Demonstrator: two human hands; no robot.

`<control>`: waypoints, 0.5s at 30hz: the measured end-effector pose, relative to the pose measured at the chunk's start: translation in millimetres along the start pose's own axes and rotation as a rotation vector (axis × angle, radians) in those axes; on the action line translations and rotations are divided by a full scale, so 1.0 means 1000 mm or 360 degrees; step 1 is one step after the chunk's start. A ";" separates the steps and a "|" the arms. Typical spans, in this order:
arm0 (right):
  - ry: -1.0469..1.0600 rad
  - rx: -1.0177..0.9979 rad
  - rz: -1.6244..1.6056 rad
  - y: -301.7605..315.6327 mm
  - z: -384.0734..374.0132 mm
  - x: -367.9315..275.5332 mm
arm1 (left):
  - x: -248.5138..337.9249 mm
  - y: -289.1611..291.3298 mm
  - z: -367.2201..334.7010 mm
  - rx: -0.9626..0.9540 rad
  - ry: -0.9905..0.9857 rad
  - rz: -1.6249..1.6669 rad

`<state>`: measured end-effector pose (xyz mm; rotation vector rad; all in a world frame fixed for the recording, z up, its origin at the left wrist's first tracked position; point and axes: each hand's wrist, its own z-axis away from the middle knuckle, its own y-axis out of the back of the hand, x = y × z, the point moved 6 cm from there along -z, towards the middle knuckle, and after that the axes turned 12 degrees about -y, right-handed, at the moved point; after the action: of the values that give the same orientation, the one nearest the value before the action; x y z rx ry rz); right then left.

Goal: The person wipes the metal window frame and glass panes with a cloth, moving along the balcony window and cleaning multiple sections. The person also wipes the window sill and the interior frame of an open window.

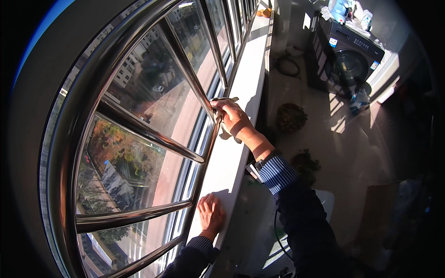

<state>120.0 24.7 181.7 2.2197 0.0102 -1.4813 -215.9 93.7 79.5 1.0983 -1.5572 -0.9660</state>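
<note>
Right hand (233, 116) closed around a grey cloth (225, 124), pressed against a steel bar (197, 88) of the window guard, low down where the bar meets the sill (236, 134). Cloth bunched in the fist, one end poking out above the knuckles, another hanging below the palm over the sill. Left hand (211, 214) flat on the sill, fingers spread, holding nothing, close to the foot of the nearest upright. Striped cuff (277, 173) and a watch strap showing at the right wrist, dark sleeve behind.

Bars crossing the whole window: slanted uprights, curved rails (139, 215), all polished and glinting. Behind them glass panes, and far below a street with a car (158, 88), trees and apartment blocks. Between the hands only bare white sill in strong sun, with the right arm's shadow on it.

To the right, on the floor, well apart from the hands: a dark washer (348, 60) with a round door and clutter on top, a bottle (359, 99) at its foot, a coiled hose (288, 66) by the wall, a potted plant (291, 117) and another plant (306, 162) nearer the right elbow. Below the sill, beside the right sleeve, a pale surface with a black cable (278, 234) trailing across it. Small orange things at the sill's far end, too small to tell.
</note>
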 end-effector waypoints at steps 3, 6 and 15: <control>0.0210 0.0002 0.0825 0.007 -0.035 -0.015 | -0.001 -0.001 0.000 0.0019 -0.0006 0.0000; -0.0016 -0.0083 0.1218 0.009 -0.067 -0.018 | 0.000 0.000 -0.001 0.0012 0.0001 0.0020; -0.0198 -0.0223 -0.0731 0.001 0.053 0.033 | 0.000 0.001 0.000 -0.0022 -0.0003 0.0002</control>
<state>88.1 -4.9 136.6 2.0952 0.6010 -1.7874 -215.7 93.9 80.5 1.0867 -1.5504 -0.9759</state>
